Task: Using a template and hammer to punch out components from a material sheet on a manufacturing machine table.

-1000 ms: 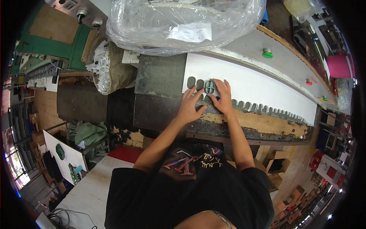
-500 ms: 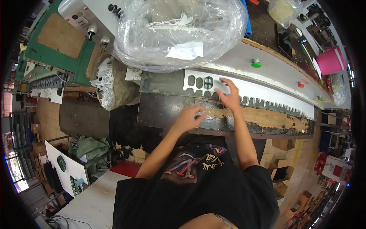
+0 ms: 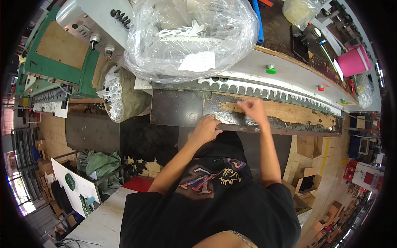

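On my feed I see the sheet [image 3: 242,84] at twelve o'clock notched nearside, the remainder hidden, left hand [image 3: 206,130] fingers loosely parted, right hand [image 3: 255,110] fingers bunched, pinch unclear.

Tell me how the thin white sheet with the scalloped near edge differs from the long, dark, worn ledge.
Colour: the white scalloped sheet is plain white; the dark worn ledge has bare tan patches.
Edge: the sheet's near edge shows rounded notches; the ledge's has none.
Place: the ledge lies nearer the view's lower edge, the sheet beyond it.
Both are long and stretch the same way across the view.
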Demonstrator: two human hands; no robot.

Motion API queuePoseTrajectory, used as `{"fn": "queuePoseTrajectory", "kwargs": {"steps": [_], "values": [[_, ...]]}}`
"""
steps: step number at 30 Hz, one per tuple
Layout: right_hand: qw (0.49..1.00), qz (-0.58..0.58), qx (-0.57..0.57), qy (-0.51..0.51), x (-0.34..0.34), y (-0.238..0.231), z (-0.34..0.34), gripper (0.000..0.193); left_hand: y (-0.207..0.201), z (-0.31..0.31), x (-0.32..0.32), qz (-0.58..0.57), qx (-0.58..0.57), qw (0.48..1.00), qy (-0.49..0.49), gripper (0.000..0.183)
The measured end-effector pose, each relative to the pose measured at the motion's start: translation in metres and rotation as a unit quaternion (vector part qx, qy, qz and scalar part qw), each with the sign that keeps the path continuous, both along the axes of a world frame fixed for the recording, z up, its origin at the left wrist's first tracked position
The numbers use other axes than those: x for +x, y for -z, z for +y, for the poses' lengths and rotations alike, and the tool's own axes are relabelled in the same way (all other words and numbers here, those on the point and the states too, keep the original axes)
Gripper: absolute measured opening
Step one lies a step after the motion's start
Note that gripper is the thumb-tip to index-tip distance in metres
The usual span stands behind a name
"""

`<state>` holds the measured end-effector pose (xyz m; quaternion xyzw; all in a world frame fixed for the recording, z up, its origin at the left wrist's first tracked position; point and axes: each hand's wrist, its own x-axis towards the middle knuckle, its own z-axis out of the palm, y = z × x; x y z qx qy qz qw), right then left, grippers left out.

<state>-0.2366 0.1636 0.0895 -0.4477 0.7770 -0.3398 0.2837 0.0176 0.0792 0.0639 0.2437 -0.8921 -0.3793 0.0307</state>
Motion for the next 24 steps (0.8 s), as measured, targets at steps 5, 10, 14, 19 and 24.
{"fn": "queuePoseTrajectory", "kwargs": {"steps": [5,10,14,19,24], "values": [[0.998,0.047,0.015,-0.044,0.051,0.015,0.050,0.032,-0.002,0.001,-0.003,0.018,0.013,1.000,-0.019,0.038],[0.989,0.137,0.016,-0.045,0.080,0.010,0.070,0.046,0.009,0.011,0.005,0.044,0.011,0.998,-0.035,0.038],[0.984,0.177,-0.009,-0.018,0.092,0.021,0.081,0.035,0.015,0.021,0.011,0.072,-0.018,0.997,-0.024,0.040],[0.980,0.196,-0.019,-0.013,0.095,0.024,0.086,0.034,0.008,0.022,0.008,0.059,-0.034,0.998,-0.006,0.037],[0.984,0.175,0.004,-0.034,0.095,0.020,0.087,0.037,0.001,0.021,0.017,0.025,-0.001,1.000,-0.010,0.037]]}}
